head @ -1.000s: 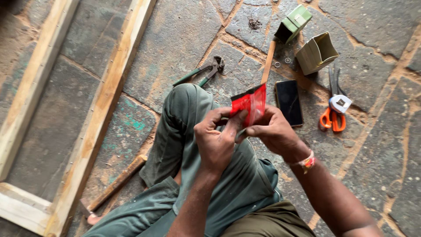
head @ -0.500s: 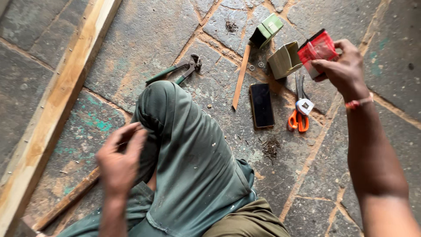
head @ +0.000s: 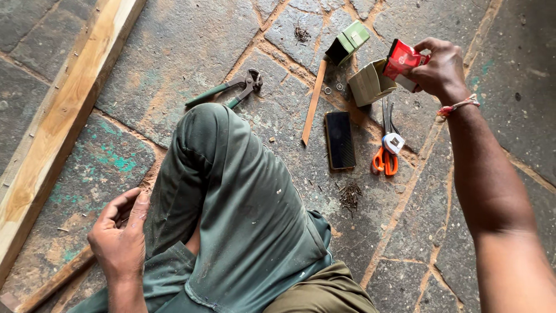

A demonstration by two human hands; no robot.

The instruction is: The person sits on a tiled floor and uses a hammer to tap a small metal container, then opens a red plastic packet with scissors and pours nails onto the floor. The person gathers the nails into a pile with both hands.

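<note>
My right hand [head: 441, 71] is stretched forward and grips a small red and white box [head: 402, 59], tilted over an open olive cardboard box [head: 369, 84] on the stone floor. My left hand [head: 120, 239] rests low beside my bent knee in green trousers [head: 243, 203], fingers loosely curled and empty, close to a thin wooden strip [head: 55, 281].
Pincers with green handles [head: 229, 90] lie ahead of the knee. A slim wooden stick [head: 313, 103], a dark phone [head: 340, 140], orange-handled scissors [head: 387, 152], a green box [head: 347, 42] and a heap of small nails [head: 350, 196] lie on the floor. A wooden frame rail [head: 69, 110] runs along the left.
Both hands held the red box over my knee a second ago. My right hand has carried it forward to the olive box, and my left hand has dropped down beside the knee.
</note>
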